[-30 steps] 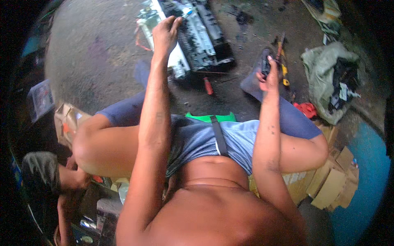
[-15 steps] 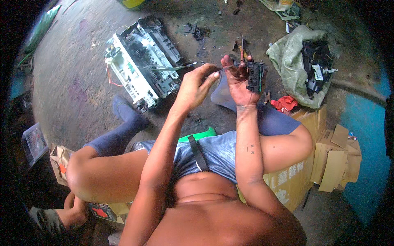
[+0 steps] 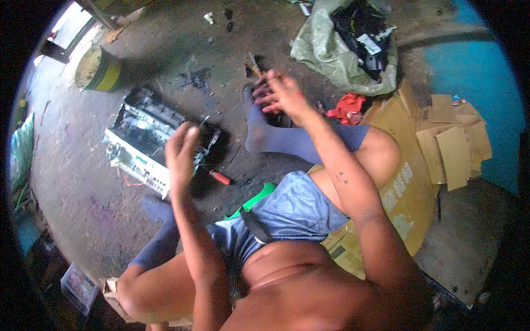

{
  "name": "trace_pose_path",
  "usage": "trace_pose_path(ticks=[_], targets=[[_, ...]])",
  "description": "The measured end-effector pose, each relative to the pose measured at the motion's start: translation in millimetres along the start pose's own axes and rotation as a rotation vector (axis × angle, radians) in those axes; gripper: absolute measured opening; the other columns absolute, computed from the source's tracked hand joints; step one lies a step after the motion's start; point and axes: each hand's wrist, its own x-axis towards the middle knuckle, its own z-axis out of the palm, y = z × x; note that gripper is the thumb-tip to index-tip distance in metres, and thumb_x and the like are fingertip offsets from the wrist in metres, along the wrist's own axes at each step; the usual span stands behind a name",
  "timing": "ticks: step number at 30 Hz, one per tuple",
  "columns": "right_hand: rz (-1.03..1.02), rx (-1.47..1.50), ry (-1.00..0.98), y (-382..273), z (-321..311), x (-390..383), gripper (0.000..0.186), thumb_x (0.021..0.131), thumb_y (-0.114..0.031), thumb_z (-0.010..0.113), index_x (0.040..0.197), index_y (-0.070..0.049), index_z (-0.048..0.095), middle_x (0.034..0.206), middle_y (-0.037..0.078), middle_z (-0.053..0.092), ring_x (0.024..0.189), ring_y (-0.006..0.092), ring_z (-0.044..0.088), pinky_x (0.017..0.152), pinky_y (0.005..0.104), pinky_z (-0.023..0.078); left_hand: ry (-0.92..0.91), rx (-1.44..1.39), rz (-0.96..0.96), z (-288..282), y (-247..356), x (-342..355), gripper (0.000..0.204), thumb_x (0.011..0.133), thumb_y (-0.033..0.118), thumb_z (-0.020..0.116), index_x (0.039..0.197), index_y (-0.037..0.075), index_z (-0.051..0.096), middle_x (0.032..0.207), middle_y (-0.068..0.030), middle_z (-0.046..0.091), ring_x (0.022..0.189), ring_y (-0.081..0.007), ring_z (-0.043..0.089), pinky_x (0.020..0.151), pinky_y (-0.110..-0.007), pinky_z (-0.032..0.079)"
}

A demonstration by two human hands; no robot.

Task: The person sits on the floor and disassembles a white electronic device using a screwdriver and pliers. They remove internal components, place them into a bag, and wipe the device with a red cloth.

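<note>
My left hand hovers over the near right side of a black and white machine frame, seemingly a printer chassis. Its fingers are bent with the thumb close beside them; whatever they hold is hidden. My right hand is over my sock-covered foot, slightly blurred, its dirty fingers spread. Just beyond its fingertips is a thin tool with an orange handle; whether they touch I cannot tell. Partly hidden below the hand is something dark. On the floor between chassis and my lap lies a red-handled screwdriver.
A green-grey sack of black parts stands at the far right, near a red cloth. Cardboard lies under my right leg, with folded boxes beside it. At the far left stands a bucket.
My view has turned. My hands have moved apart, the left toward the chassis. My right hand has opened and no longer shows the black part. The red-handled screwdriver has come into sight.
</note>
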Motion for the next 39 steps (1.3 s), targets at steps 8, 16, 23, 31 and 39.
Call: trace_pose_path(ticks=[8,16,23,31,39], targets=[[0.701,0.697,-0.113,110.6,126.4,-8.0,0.103,0.085,-0.088,0.045,0.138,0.001,0.051,0.122,0.02,0.065,0.102,0.0351,0.07,0.075,0.0454,0.062,-0.323,0.431,-0.154,23.4,16.6,-20.8,0.041,0.094,0.012,0.065,0.132,-0.002,0.06,0.114,-0.0134,0.075,0.087,-0.02,0.075,0.062,-0.035,0.061],[0.671,1.394,0.008,154.1,79.5,30.0,0.061,0.087,-0.052,0.076,0.114,0.001,0.061,0.104,0.019,0.07,0.091,0.0315,0.07,0.087,0.0487,0.059,-0.303,0.62,0.071,53.5,-14.0,-46.9,0.022,0.091,0.027,0.064,0.101,0.007,0.065,0.087,-0.0236,0.07,0.085,-0.0454,0.068,0.075,-0.056,0.053],[0.316,1.229,0.174,101.1,58.9,46.0,0.029,0.091,-0.024,0.078,0.109,-0.007,0.064,0.097,0.01,0.07,0.084,0.0228,0.07,0.07,0.0363,0.062,-0.222,0.482,0.128,63.7,-16.8,-38.3,0.02,0.094,0.023,0.06,0.099,0.005,0.067,0.087,-0.0232,0.069,0.086,-0.0451,0.067,0.075,-0.054,0.052],[0.204,1.139,0.046,87.2,48.3,55.8,0.03,0.096,-0.027,0.062,0.114,-0.004,0.062,0.095,0.012,0.068,0.082,0.0229,0.068,0.068,0.0333,0.061,-0.187,0.389,0.145,55.5,-23.3,-37.0,0.019,0.096,0.022,0.058,0.1,0.005,0.066,0.085,-0.0221,0.069,0.084,-0.0447,0.067,0.073,-0.052,0.052],[0.276,0.942,0.077,95.6,64.5,83.6,0.036,0.092,-0.019,0.068,0.123,-0.009,0.053,0.097,0.017,0.066,0.075,0.0243,0.067,0.063,0.0343,0.06,-0.138,0.392,0.185,57.0,-24.0,-39.7,0.017,0.094,0.016,0.058,0.099,0.002,0.065,0.082,-0.0247,0.066,0.081,-0.0455,0.066,0.071,-0.052,0.052]])
